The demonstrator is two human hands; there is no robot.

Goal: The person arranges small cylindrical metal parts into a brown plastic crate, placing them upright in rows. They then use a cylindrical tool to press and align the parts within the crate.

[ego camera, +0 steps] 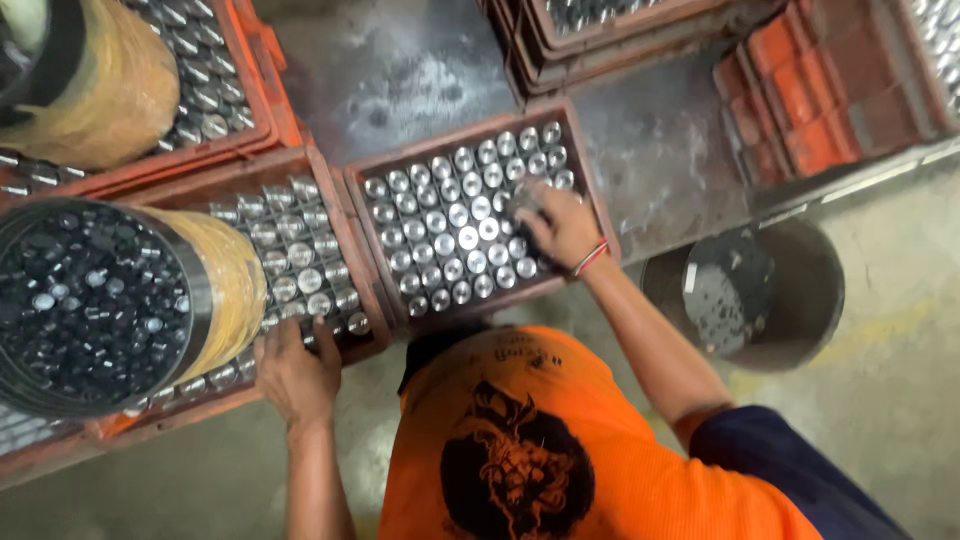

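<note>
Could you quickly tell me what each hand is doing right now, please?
Left hand: fingers resting on the near edge of the left crate, holding nothing.
Right hand: on the metal cylinders in the middle crate; grip cannot be told.

Two hands [295, 375], two buckets [100, 300], four visible orange crates [585, 205]

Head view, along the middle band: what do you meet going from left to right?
Drum of metal slugs → left hand on a crate edge → crate of metal cylinders → right hand → grey bucket.
</note>
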